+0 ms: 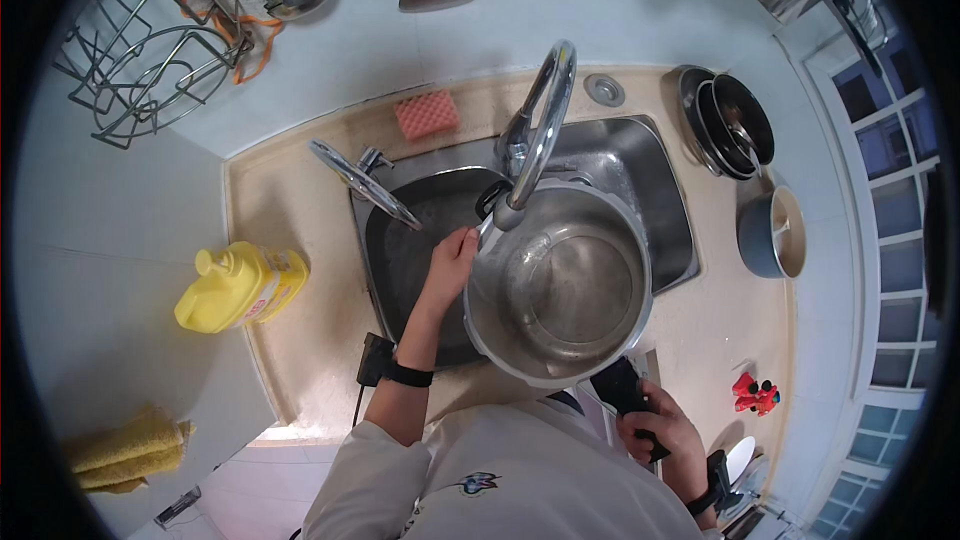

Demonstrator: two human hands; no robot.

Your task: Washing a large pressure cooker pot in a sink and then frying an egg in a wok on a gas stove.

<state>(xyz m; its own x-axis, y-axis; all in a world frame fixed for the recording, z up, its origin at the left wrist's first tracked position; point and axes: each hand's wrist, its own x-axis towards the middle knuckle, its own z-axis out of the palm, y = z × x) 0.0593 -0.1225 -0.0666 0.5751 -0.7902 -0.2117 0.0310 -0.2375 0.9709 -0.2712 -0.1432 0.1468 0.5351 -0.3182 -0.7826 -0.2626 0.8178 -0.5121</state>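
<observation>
A large stainless steel pot [585,292], which looks like a pressure cooker base without its lid, is tilted over the sink's front edge with its inside facing me. My right hand [660,420] is wrapped around its long black handle [619,386]. At the rim's left side is my left hand [454,259], its fingers partly hidden behind the rim. The short black side handle [491,199] sticks out just above that hand. The spout of a chrome gooseneck faucet [551,127] reaches over the pot's upper left rim. Inside, the pot's bottom looks wet and shiny.
Behind the pot lies a two-basin steel sink [675,225], with a second, slimmer chrome faucet [367,184] at left. A pink sponge [426,115], a yellow detergent jug [244,286], stacked pans [724,124], a blue saucepan [759,236] and a red toy [756,394] stand around it.
</observation>
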